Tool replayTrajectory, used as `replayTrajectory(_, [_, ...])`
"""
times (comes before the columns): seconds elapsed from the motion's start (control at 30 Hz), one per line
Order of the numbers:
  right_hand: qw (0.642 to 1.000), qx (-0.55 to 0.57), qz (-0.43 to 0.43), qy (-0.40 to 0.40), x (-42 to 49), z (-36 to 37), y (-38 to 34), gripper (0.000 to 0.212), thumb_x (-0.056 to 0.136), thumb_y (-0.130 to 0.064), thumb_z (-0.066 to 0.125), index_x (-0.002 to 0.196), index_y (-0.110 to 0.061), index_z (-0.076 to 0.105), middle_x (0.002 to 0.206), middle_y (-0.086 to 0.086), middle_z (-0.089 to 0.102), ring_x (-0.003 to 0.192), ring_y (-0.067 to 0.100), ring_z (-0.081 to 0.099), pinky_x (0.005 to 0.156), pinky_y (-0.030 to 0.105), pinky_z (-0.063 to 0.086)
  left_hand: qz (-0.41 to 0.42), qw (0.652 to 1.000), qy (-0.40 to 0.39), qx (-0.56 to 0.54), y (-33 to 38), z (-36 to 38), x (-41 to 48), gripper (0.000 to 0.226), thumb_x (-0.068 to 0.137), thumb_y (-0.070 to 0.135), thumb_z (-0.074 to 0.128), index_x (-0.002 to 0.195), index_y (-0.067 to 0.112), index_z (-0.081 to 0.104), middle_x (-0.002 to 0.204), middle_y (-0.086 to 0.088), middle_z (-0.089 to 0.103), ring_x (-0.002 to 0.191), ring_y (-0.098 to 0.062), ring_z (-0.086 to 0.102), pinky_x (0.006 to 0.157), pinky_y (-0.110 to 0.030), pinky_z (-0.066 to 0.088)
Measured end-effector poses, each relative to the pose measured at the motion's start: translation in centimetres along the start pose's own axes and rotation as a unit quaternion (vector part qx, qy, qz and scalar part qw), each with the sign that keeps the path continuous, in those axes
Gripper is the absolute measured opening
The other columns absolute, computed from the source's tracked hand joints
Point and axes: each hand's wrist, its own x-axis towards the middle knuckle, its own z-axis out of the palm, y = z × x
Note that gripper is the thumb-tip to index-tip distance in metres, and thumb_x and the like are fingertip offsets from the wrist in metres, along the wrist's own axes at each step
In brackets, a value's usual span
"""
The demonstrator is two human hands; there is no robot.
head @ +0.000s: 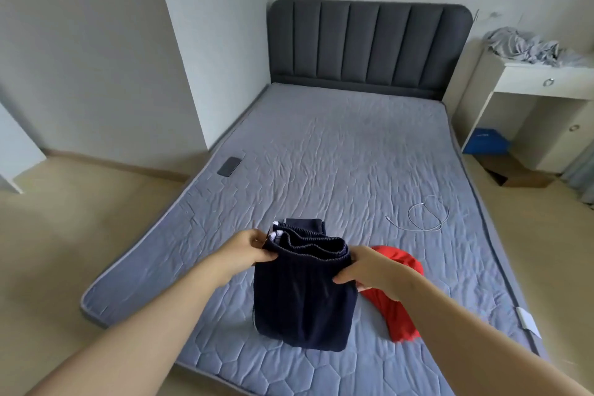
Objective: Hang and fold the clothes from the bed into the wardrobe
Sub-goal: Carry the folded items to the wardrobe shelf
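1. The left grip (254, 251) and right grip (369, 270) each pinch one end of the waistband of the dark trousers (305, 299), fingers clamped on the cloth.
2. The trousers hang between the two grips over the near part of the bed (321, 154). Their long axis runs from the waistband down toward the person, and the lower end seems to reach the mattress.
3. Neither grip is nearer, as both already hold the garment.
4. A red garment (401, 321) lies on the bed just beside the trousers, partly under the right forearm, likely next to be handled.
5. A phone (229, 166) and a cable (424, 214) lie well apart on the mattress, out of the way.
6. Grey cloth (527, 45) is heaped on the bedside tabletop (546, 69).
7. The wardrobe is not plainly in view.
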Motion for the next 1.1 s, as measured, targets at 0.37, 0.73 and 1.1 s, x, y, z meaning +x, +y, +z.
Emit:
replayTrajectory(0.37, [0.984,-0.033,0.066,0.163,11.9,1.5,3.2,0.023,0.081,-0.017,0.066,0.102,-0.010,0.066,0.097,0.008,0.064,0.093,0.021,0.058,0.077,0.030,0.043,-0.079,0.997,0.012,0.023,-3.8,-0.5,10.8,0.016,0.079,0.015,0.071,0.086,0.020,0.058,0.092,0.001,0.064,0.091,-0.016,0.060,0.082,-0.025,0.046])
replayTrajectory(0.73, [0.943,0.030,0.115,0.312,30.7,-1.0,2.3,0.055,0.093,-0.015,0.045,0.145,-0.017,0.030,0.136,0.002,0.052,0.113,0.024,0.054,0.083,0.025,0.038,-0.052,0.990,0.027,0.125,-5.2,0.4,33.1,0.064,0.093,0.023,0.054,0.147,0.024,0.020,0.147,0.003,0.038,0.124,-0.021,0.046,0.094,-0.023,0.035])
replayTrajectory(1.1, [0.965,-0.177,0.178,0.071,32.0,8.5,16.6,0.060,0.093,-0.022,0.041,0.148,-0.025,0.018,0.154,-0.009,0.024,0.141,0.014,0.021,0.111,0.032,0.025,0.024,0.912,-0.178,0.369,-21.3,6.8,32.9,0.061,0.095,0.026,0.045,0.148,0.027,0.014,0.155,0.009,0.017,0.137,-0.018,0.029,0.105,-0.031,0.031])
